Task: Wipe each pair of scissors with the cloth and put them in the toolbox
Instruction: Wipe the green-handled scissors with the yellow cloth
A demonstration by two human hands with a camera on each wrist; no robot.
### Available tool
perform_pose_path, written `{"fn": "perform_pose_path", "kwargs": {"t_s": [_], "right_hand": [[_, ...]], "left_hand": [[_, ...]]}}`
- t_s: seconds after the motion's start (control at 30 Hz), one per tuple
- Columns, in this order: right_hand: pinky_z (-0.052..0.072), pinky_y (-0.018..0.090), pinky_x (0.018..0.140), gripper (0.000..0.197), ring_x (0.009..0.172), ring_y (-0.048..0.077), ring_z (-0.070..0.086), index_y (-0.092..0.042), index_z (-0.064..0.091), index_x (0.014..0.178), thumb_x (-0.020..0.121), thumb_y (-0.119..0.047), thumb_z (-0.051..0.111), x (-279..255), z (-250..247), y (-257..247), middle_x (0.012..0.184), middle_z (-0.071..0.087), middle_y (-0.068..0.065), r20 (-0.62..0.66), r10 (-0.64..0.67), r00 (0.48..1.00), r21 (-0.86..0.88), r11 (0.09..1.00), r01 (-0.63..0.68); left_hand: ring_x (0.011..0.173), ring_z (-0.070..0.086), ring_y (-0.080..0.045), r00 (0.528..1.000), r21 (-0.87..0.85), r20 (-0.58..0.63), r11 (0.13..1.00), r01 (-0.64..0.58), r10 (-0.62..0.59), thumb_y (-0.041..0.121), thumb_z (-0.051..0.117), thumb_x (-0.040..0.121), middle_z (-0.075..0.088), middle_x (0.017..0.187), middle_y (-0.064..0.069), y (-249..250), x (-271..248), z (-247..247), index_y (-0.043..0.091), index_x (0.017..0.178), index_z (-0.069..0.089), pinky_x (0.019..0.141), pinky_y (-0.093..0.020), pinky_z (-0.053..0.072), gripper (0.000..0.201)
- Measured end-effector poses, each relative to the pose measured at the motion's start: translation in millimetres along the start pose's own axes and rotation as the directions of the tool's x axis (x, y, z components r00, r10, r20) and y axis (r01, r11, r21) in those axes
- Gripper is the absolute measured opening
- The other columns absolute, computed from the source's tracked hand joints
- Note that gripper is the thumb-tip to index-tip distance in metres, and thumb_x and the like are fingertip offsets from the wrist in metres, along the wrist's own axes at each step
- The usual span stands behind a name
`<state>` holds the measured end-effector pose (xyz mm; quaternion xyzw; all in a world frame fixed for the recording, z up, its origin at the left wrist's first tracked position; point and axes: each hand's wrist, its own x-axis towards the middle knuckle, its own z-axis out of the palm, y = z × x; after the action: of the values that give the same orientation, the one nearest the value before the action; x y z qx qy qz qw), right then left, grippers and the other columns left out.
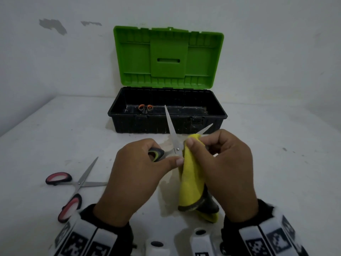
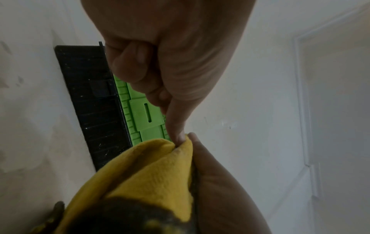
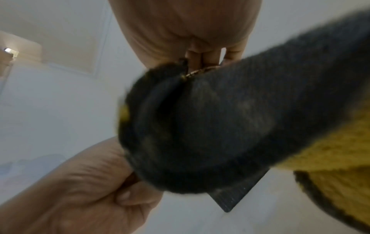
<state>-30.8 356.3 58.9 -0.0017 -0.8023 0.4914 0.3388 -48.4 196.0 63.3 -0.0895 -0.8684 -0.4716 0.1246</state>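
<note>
My left hand (image 1: pixel 166 154) grips the black-and-green handle of a pair of scissors (image 1: pixel 170 126), held above the table with its blades spread apart. One blade points up toward the toolbox and the other points right. A yellow cloth (image 1: pixel 191 182) with a dark grey back is wrapped round the right-hand blade and pinched there by my right hand (image 1: pixel 197 143). The black toolbox (image 1: pixel 129 122) stands open behind, green lid (image 1: pixel 168 56) upright, with orange-handled scissors (image 1: pixel 145 108) inside. The left wrist view shows the cloth (image 2: pixel 144 174) bunched under my fingers (image 2: pixel 140 71).
A red-handled pair of scissors (image 1: pixel 73 185) lies spread open on the white table (image 1: pixel 276 154) at the front left. The white wall (image 1: pixel 55 61) rises directly behind the toolbox. In the right wrist view the cloth (image 3: pixel 220 118) fills most of the frame.
</note>
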Motion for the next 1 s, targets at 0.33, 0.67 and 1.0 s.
{"fn": "perform_pose_path", "kwargs": {"t_s": [0.33,0.67,1.0], "right_hand": [[0.042,0.008,0.058,0.015,0.067,0.006,0.061,-0.021,0.069,0.07,0.077,-0.026,0.081,-1.7,-1.9,-4.9,0.065,0.065,-0.011,0.059,-0.048,0.997,-0.012,0.999,0.049],[0.044,0.009,0.056,0.014,0.065,0.004,0.063,-0.022,0.069,0.07,0.076,-0.026,0.081,-1.3,-1.6,-2.1,0.066,0.067,-0.009,0.058,-0.003,0.998,0.039,0.999,0.001],[0.057,0.032,0.059,0.014,0.066,0.011,0.068,-0.022,0.071,0.074,0.078,-0.033,0.078,8.6,-9.6,6.6,0.069,0.071,-0.004,0.026,0.106,0.994,0.069,0.992,-0.108]], "left_hand": [[0.046,0.038,-0.004,0.999,-0.003,0.041,1.0,-0.028,0.028,0.06,0.077,0.054,0.042,0.048,0.011,-1.2,2.8,-11.6,0.018,0.058,0.053,0.047,-0.012,0.036,0.049],[0.045,0.039,-0.005,0.997,0.011,0.074,1.0,-0.023,0.022,0.058,0.079,0.057,0.043,0.046,0.011,1.4,5.3,-14.7,0.02,0.055,0.051,0.045,-0.014,0.036,0.047],[0.046,0.042,-0.005,0.995,0.015,0.098,0.999,-0.034,0.032,0.064,0.074,0.054,0.045,0.048,0.012,1.0,6.4,-16.5,0.021,0.056,0.052,0.046,-0.014,0.038,0.048]]}}
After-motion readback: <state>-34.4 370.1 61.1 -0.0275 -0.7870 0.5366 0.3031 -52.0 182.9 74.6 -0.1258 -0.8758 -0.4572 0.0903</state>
